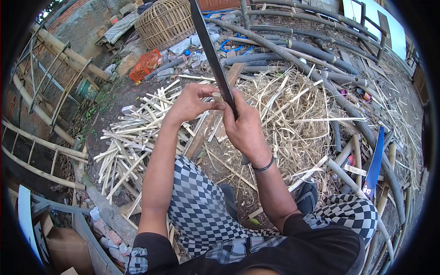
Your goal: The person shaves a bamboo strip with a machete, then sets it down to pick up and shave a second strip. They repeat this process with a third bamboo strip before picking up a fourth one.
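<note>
In the head view my right hand (247,130) is closed at the lower end of a machete (210,48), whose long dark blade points up and away from me. Its handle is mostly hidden by the hand. My left hand (191,104) pinches a short pale bamboo strip (217,96) right beside the blade, seen nearly end-on. Below both hands a worn wooden plank (198,141) lies slanting between my knees. Split bamboo sticks (121,149) are piled to its left, and a tangle of bamboo shavings (293,114) spreads to its right.
A blue saw (376,158) leans among bamboo poles at right. Long bamboo poles (316,50) cross the back right. Behind the sticks sit an orange crate (145,65) and a woven bamboo basket (165,24). Bamboo ladder-like frames (43,153) stand at left.
</note>
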`<act>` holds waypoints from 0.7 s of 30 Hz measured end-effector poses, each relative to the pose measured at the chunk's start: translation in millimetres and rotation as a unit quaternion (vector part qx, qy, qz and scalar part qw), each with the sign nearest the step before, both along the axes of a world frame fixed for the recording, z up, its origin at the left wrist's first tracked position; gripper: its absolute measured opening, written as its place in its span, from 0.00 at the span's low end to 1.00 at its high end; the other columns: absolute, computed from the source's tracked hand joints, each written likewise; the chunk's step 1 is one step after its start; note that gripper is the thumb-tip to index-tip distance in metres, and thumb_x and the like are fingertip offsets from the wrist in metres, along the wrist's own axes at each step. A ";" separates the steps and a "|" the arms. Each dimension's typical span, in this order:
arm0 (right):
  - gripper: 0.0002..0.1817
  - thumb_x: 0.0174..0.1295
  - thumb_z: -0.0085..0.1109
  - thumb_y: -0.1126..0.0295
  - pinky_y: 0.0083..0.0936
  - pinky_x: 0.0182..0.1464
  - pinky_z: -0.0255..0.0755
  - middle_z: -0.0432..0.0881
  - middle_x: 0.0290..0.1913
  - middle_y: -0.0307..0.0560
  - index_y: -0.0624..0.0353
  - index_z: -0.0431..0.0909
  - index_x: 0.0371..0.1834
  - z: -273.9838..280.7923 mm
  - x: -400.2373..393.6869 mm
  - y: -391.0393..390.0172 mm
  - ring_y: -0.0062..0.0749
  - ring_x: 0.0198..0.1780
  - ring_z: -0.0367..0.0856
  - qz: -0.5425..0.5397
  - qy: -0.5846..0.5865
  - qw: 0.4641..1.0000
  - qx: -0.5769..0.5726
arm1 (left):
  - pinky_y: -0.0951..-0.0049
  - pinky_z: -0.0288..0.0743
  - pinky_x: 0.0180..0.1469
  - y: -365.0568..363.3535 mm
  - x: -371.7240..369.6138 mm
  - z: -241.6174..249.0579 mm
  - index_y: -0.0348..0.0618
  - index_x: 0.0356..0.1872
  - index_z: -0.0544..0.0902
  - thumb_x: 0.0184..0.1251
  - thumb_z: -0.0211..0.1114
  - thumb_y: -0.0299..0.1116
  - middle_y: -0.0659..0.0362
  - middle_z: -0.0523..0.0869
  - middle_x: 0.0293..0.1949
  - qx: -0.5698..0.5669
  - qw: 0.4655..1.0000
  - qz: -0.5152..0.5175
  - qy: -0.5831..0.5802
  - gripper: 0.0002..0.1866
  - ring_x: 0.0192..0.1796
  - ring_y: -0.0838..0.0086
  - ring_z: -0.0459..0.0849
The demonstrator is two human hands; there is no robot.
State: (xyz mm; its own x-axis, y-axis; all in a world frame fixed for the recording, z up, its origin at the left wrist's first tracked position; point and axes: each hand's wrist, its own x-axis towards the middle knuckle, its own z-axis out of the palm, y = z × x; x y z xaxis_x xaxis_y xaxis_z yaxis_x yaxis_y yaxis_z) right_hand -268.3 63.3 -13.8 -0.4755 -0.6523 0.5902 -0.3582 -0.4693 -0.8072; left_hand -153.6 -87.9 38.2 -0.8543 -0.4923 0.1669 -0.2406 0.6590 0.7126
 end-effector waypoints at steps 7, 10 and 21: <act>0.16 0.68 0.52 0.76 0.54 0.33 0.73 0.81 0.28 0.68 0.63 0.70 0.58 8.5 -4.7 10.1 0.66 0.32 0.82 -0.007 0.003 0.999 0.033 | 0.67 0.74 0.33 4.8 -3.1 -12.3 0.34 0.35 0.88 0.56 0.75 0.26 0.52 0.85 0.24 -0.111 0.991 0.071 0.013 0.08 0.26 0.76 0.78; 0.16 0.68 0.52 0.75 0.55 0.33 0.73 0.81 0.27 0.68 0.63 0.70 0.58 2.8 -6.3 1.0 0.67 0.32 0.82 -0.012 0.011 0.999 0.036 | 0.67 0.71 0.31 5.1 -4.9 -15.2 0.36 0.36 0.88 0.56 0.74 0.27 0.49 0.82 0.22 -0.134 0.989 0.066 0.014 0.08 0.24 0.74 0.75; 0.16 0.68 0.52 0.74 0.56 0.33 0.72 0.80 0.26 0.68 0.63 0.71 0.58 7.6 -14.4 -2.4 0.67 0.30 0.81 -0.014 0.048 0.999 0.018 | 0.71 0.70 0.32 26.7 -4.0 12.1 0.35 0.37 0.89 0.59 0.75 0.27 0.59 0.84 0.23 -0.153 0.983 0.100 -0.012 0.08 0.28 0.83 0.74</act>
State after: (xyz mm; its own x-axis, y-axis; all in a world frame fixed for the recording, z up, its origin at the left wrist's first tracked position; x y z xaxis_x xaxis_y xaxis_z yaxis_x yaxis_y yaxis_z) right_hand -282.7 60.8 -6.2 -0.4355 -0.6618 0.6102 -0.4473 -0.4292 -0.7847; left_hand -157.6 -61.1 50.3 -0.7508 -0.5815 0.3134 -0.4023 0.7788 0.4813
